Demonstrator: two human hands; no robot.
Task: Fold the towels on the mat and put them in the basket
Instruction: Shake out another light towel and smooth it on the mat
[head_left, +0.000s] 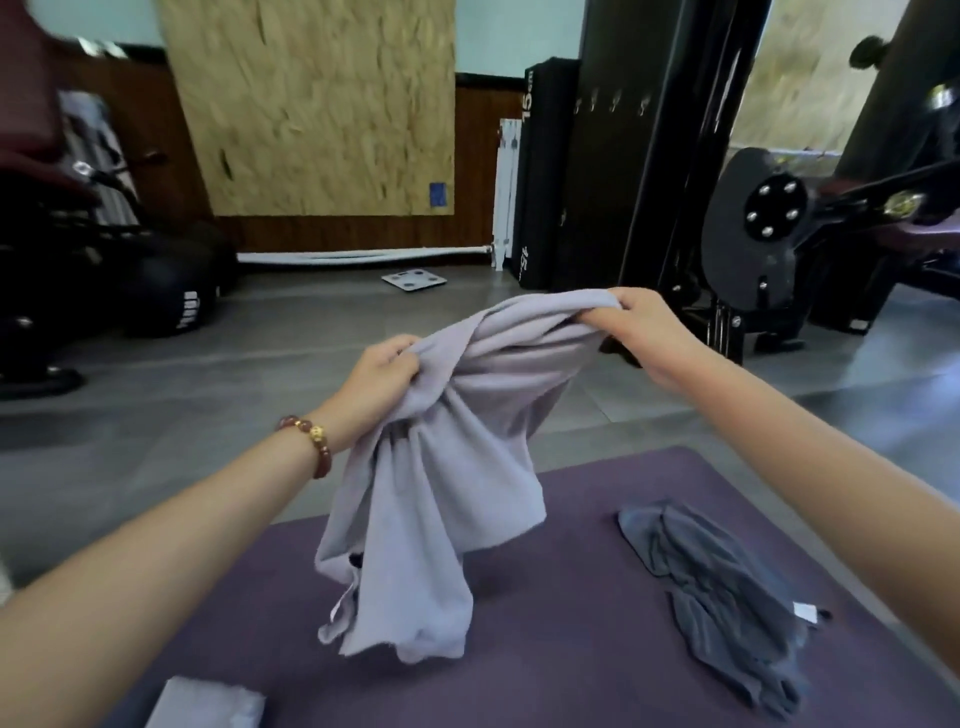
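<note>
Progress: early to middle stage. The lilac towel (441, 493) was in hand and not yet folded. It hung bunched and twisted above the mat (571, 649), its lower edges reaching down to or just above the mat surface; contact could not be confirmed.

The left hand (387, 371) gripped a gathered fold near the top of the towel, fingers curled round the cloth. The right hand (641, 325) pinched the upper edge further out, fingers closed on the hem. The stretch between the two hands was taut and roped. This was judged to be a shake-out or a search for corners before laying flat.

A grey towel (727, 582) lay crumpled on the right of the mat, unfolded, with a small white label (804, 611) showing at its near edge. A pale folded piece (208, 704) sat at the near left of the mat, partly cut off by the frame. It appeared to be a finished towel, though this could not be verified. No basket was in view, so nothing could be recorded as delivered.

Outstanding, as judged: fold the lilac towel, fold the grey one, and move all of them to the basket.

Materials: both towels were soft, matte cloth of short nap that draped in deep, limp folds. The mat was dull purple, flat and slightly grained. The floor (260, 353) was smooth grey tile. A beaded bracelet (311, 441) was on the left wrist.
</note>
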